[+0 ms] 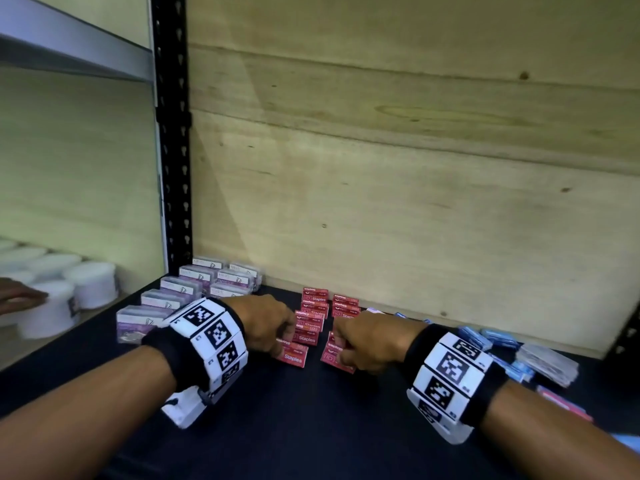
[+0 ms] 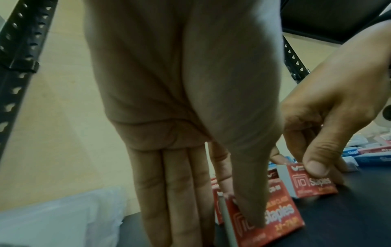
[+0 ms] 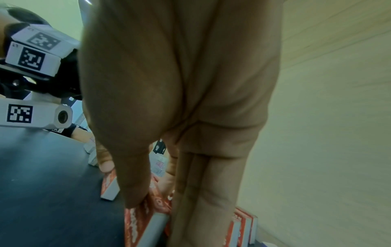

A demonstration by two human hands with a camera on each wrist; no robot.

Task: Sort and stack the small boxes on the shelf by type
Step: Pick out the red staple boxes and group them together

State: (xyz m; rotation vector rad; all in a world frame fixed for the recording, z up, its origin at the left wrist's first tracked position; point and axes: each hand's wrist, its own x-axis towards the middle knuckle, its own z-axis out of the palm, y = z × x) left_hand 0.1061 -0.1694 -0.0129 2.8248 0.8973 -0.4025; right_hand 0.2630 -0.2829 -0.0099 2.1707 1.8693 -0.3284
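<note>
Two columns of red Staples boxes run from the wooden back panel toward the person across the dark shelf, and each hand sits at the near end of its own column. The left hand pinches the nearest box of the left column, thumb on the printed top and index finger on the far side, the other fingers hanging straight; the left wrist view shows this plainly. The right hand pinches the nearest box of the right column in the same way, thumb and forefinger closed on it. Each box lies flat with its long axis across the body, from 9 to 3 o'clock, and its column stretches away at 12 o'clock from the grip. So the coming move looks like a short push or lift toward 12 o'clock, each hand being nearest its own row. At 10 o'clock from the left hand stand the purple boxes, already ranked; at 3 o'clock from the right hand lie blue boxes, a clear packet and another red box, loose and apparently unsorted.
</note>
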